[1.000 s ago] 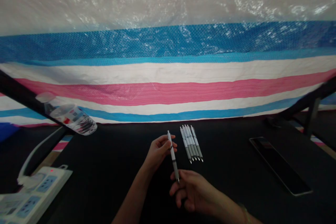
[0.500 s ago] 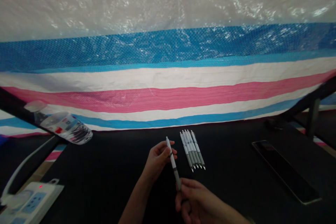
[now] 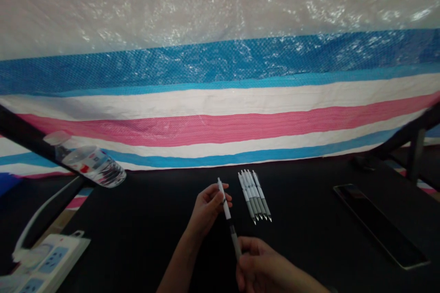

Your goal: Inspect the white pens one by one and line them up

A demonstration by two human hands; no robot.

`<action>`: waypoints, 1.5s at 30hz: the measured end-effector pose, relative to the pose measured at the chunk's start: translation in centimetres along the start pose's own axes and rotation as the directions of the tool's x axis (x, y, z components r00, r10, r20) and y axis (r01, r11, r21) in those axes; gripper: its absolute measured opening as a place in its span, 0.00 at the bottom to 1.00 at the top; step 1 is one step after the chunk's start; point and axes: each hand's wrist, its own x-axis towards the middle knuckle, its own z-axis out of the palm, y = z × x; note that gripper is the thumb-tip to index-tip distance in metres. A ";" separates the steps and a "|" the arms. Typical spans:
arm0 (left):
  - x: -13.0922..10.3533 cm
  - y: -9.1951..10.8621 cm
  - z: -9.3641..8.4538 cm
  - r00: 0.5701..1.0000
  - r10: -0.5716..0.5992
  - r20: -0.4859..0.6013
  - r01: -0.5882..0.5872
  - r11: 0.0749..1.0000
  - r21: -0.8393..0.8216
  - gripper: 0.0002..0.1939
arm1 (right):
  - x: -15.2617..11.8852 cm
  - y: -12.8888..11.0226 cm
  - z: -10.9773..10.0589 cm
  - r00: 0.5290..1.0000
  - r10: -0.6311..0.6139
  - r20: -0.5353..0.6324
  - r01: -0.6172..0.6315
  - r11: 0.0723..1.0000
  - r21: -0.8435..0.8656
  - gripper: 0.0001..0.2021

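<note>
My left hand [image 3: 208, 206] pinches the white upper barrel [image 3: 225, 203] of a pen, whose clicker end points away from me. Lower down, my right hand [image 3: 257, 263] is closed on the pen's grey grip part [image 3: 235, 241]. Between the white and grey parts a dark, thin stretch shows; whether the two parts are fully separated I cannot tell. To the right of my left hand, several white and grey pens [image 3: 254, 196] lie side by side on the black table [image 3: 137, 229], tips towards me.
A dark phone [image 3: 380, 225] lies at the right. A clear plastic bottle [image 3: 94, 165] leans at the back left, and a white power strip [image 3: 51, 261] with a cable is at the near left. A striped sheet [image 3: 220, 128] hangs behind the table.
My right hand has moved slightly down and right with the grey grip part, and the dark stretch between it and the white barrel is longer. The view has shifted a little.
</note>
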 end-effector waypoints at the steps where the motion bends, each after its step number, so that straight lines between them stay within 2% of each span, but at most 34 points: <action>1: 0.0 0.0 0.0 1.000 0.011 -0.017 -0.011 1.000 -0.019 0.24 | 0.0 0.0 0.1 1.000 0.002 0.000 -0.002 1.000 -0.003 0.22; 6: 0.2 0.5 -0.1 0.985 0.089 -0.149 -0.106 0.988 -0.110 0.25 | -0.2 0.1 0.3 1.000 -0.007 0.007 0.007 1.000 -0.010 0.20; 11: 0.4 1.0 -0.3 0.963 0.110 -0.247 -0.154 0.974 -0.166 0.27 | -0.2 0.7 -0.1 0.999 -0.032 -0.008 0.032 0.999 -0.014 0.19; 19: 0.4 1.2 -0.5 0.959 0.105 -0.262 -0.153 0.974 -0.169 0.27 | -0.2 0.9 -0.2 1.000 -0.025 -0.007 0.025 1.000 0.010 0.19; 27: 0.3 0.8 -0.4 0.980 0.115 -0.165 -0.134 0.986 -0.104 0.25 | 0.1 0.8 -0.3 0.999 -0.030 0.029 0.030 0.999 -0.024 0.20; 31: 0.0 0.2 -0.3 0.998 0.043 0.053 -0.042 0.999 -0.012 0.22 | 0.1 0.1 0.2 0.999 -0.031 0.005 0.031 0.999 -0.016 0.21; 33: -0.2 0.1 -0.1 0.988 -0.014 0.156 0.006 0.999 0.054 0.20 | 0.0 -0.3 0.7 0.998 -0.060 -0.028 0.059 0.998 -0.017 0.21; 35: -0.4 0.2 0.1 0.978 -0.036 0.207 0.017 0.995 0.095 0.19 | -0.1 -0.5 1.0 0.996 -0.081 -0.041 0.080 0.997 -0.021 0.21; 41: -0.7 0.5 0.0 0.965 -0.046 0.258 0.025 0.996 0.084 0.18 | 0.0 -0.2 0.9 0.997 -0.057 -0.058 0.059 0.998 0.023 0.24; 45: -0.5 0.4 -0.5 0.973 -0.026 0.230 0.014 0.999 0.051 0.17 | 0.1 -0.2 0.7 0.995 -0.074 -0.063 0.078 0.995 0.062 0.23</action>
